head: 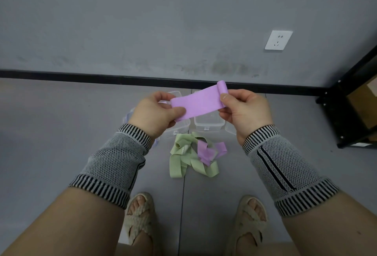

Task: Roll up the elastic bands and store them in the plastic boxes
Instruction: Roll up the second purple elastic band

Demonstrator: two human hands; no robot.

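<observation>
- Rolling comes next: my right hand (243, 111) pinches the started coil of the purple band (196, 102), and my left hand (157, 113) grips the flat end, the band held above the plastic boxes (207, 122).
- I'd keep it taut and the edges aligned.
- Band looks thin, matte and stretchy; the boxes are clear and rigid.
- Loose bands (193, 156), green and purple, lie tangled on the floor.

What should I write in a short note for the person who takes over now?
Left hand: pinches the flat end of the purple band.
Right hand: pinches the other end, where a small roll has started.
On the floor: a loose pile of green bands and purple bands; clear plastic boxes behind it, open.
Done: rolling begun.
Left: finish the roll, box it, then roll the pile.
</observation>
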